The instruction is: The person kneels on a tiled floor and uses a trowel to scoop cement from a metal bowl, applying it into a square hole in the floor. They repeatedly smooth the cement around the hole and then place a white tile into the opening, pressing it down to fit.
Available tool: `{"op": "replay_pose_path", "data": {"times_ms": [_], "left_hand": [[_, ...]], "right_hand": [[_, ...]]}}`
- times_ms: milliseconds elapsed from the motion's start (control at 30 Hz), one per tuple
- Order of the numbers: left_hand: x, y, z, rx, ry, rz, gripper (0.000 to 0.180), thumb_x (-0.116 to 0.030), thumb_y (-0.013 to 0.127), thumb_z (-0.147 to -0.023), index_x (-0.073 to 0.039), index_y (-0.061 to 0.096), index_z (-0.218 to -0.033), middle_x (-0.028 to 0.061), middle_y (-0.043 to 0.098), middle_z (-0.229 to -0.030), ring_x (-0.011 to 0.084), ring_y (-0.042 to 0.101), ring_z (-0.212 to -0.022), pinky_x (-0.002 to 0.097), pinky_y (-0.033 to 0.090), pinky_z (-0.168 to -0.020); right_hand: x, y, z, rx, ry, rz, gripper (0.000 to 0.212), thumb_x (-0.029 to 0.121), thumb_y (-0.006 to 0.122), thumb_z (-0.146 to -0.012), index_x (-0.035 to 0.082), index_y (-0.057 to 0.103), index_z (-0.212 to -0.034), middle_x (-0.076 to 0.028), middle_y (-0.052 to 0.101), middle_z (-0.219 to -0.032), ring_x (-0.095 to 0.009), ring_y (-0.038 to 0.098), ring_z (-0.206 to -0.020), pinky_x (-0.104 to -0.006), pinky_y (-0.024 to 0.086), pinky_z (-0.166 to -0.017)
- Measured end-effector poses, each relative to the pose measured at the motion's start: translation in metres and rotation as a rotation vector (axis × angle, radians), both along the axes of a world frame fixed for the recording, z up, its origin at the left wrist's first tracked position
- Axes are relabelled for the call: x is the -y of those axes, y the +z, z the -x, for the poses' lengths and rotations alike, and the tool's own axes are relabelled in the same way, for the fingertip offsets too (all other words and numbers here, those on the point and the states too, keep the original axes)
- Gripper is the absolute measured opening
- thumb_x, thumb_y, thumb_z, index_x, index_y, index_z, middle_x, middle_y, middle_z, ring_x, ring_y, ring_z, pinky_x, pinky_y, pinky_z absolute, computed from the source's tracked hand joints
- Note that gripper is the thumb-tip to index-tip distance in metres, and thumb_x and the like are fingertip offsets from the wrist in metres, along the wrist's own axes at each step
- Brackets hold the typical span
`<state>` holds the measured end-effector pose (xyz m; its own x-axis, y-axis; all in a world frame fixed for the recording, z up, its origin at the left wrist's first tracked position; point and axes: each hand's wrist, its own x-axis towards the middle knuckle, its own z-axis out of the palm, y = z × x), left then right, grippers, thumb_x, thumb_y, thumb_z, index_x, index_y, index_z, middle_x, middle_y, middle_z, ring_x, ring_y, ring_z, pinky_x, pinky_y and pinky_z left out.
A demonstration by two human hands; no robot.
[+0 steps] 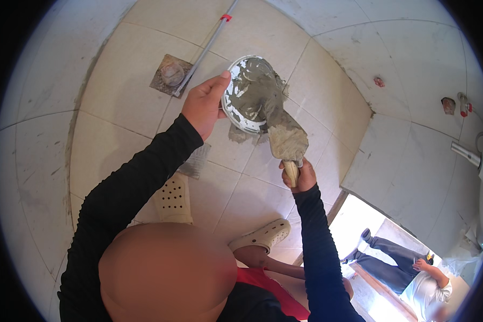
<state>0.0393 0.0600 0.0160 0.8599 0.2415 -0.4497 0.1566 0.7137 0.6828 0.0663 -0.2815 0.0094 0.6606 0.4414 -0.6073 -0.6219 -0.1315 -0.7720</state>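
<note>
My left hand (206, 102) grips the left rim of a round white tub (227, 100), thumb over the edge. Wet grey mortar (250, 86) is smeared across the tub's inside. My right hand (301, 176) is closed around the pale handle of a trowel (288, 140), below and to the right of the tub. Dried and wet mortar coats the trowel's blade, whose far end meets mortar at the tub's right rim; the tip is hidden in it.
On the tiled floor (129, 80) lie a stained square with a round centre (172, 74), a metal bar (206, 48) and a grey mesh-like sheet (196, 161). Pipe fittings (463, 104) stick out from the right wall. Another person (397, 263) is beyond a doorway at lower right.
</note>
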Motion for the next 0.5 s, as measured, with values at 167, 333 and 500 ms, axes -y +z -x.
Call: {"op": "replay_pose_path", "data": {"times_ms": [167, 333, 500], "left_hand": [[0.001, -0.005, -0.004, -0.010, 0.080, 0.105, 0.035, -0.038, 0.062, -0.105, -0.008, 0.068, -0.120, 0.0016, 0.072, -0.106, 0.0095, 0.070, -0.093, 0.0284, 0.060, -0.080], [-0.020, -0.017, -0.005, -0.011, 0.107, 0.092, 0.032, -0.039, 0.062, -0.106, -0.010, 0.068, -0.118, 0.0001, 0.072, -0.107, 0.0091, 0.069, -0.095, 0.0284, 0.058, -0.079], [-0.028, -0.028, -0.008, 0.005, 0.183, 0.071, 0.031, -0.039, 0.060, -0.106, -0.012, 0.069, -0.118, -0.0021, 0.071, -0.101, 0.0066, 0.066, -0.087, 0.0267, 0.056, -0.075]], "right_hand": [[-0.001, -0.016, 0.020, -0.121, -0.002, -0.068, 0.051, 0.051, 0.044, -0.105, 0.003, 0.059, -0.117, -0.014, 0.067, -0.092, -0.018, 0.052, -0.049, -0.0290, 0.041, -0.043], [0.007, -0.018, 0.026, -0.135, -0.011, -0.124, 0.052, 0.051, 0.043, -0.107, 0.002, 0.059, -0.117, -0.012, 0.067, -0.092, -0.015, 0.052, -0.048, -0.0266, 0.040, -0.042], [0.022, -0.018, 0.023, -0.175, -0.091, -0.178, 0.054, 0.053, 0.044, -0.106, 0.002, 0.060, -0.116, -0.012, 0.067, -0.089, -0.016, 0.051, -0.047, -0.0273, 0.039, -0.041]]}}
